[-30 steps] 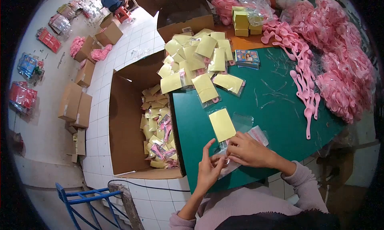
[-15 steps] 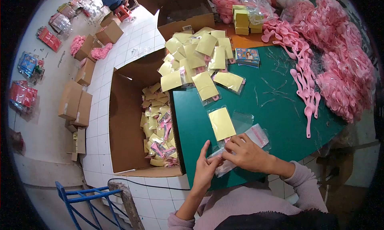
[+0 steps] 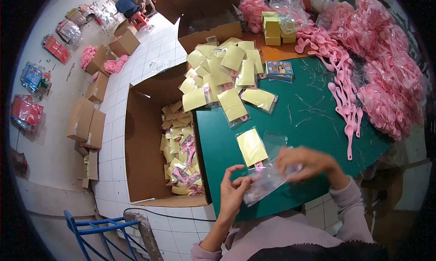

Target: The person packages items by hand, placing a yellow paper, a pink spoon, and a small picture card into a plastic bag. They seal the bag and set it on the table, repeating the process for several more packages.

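Observation:
A clear packet with a yellow card and a pink spoon lies on the green table in front of me. Just below it, my left hand has its fingers curled and its thumb on the near edge of a clear plastic bag, seemingly pinching it. My right hand is smeared by motion over the right end of the clear bags, so its fingers cannot be made out. Another transparent sleeve lies flat behind the hands.
Finished-looking yellow-card packets are heaped at the table's back left. An open carton beside the table holds many more. Loose pink spoons and bagged spoons lie right. Printed cards and yellow card stacks stand behind.
My right hand has moved right, away from the packet's lower end, and is now blurred. My left index finger has curled in. The packet's pink spoon handle now shows.

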`<state>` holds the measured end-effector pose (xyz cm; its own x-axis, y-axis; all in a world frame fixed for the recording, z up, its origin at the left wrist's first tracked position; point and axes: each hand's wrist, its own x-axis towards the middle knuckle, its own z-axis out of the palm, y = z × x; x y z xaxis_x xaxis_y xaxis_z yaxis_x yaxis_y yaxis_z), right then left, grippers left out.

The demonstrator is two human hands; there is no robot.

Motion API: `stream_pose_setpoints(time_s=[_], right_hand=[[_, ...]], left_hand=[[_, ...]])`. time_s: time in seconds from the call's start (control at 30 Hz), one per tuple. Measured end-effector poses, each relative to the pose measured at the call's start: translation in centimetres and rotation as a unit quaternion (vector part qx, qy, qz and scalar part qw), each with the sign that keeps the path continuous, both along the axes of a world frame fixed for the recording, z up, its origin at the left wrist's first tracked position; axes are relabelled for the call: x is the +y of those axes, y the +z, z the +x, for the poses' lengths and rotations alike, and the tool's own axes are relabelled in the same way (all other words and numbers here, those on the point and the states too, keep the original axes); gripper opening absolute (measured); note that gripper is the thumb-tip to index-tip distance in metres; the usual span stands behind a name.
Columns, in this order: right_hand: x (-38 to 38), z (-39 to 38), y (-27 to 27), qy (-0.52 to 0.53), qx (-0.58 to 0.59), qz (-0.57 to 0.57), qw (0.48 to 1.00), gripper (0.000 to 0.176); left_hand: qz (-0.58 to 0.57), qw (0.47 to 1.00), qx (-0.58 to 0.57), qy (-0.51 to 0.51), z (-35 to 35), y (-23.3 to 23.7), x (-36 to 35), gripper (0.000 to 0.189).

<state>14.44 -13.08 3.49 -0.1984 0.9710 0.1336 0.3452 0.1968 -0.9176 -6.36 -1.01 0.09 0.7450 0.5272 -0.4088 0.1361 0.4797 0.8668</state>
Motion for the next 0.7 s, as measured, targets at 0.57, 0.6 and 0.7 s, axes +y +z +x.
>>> stream_pose_setpoints(time_s=[0.57, 0.6, 0.7], right_hand=[[0.6, -3.9, -1.9, -0.284, -0.131, 0.023, 0.950, 0.014], [0.6, -3.9, -1.9, -0.266, -0.123, 0.026, 0.956, 0.015], [0.4, -4.0, -1.4, -0.241, -0.087, 0.003, 0.967, 0.016]], left_hand=[[0.029, 0.997, -0.022, -0.071, -1.4, 1.2, 0.1, 0.045], [0.029, 0.997, -0.020, -0.068, -1.3, 1.0, -0.1, 0.045], [0.336, 0.934, 0.011, -0.121, -0.1, 0.7, 0.0, 0.032]])
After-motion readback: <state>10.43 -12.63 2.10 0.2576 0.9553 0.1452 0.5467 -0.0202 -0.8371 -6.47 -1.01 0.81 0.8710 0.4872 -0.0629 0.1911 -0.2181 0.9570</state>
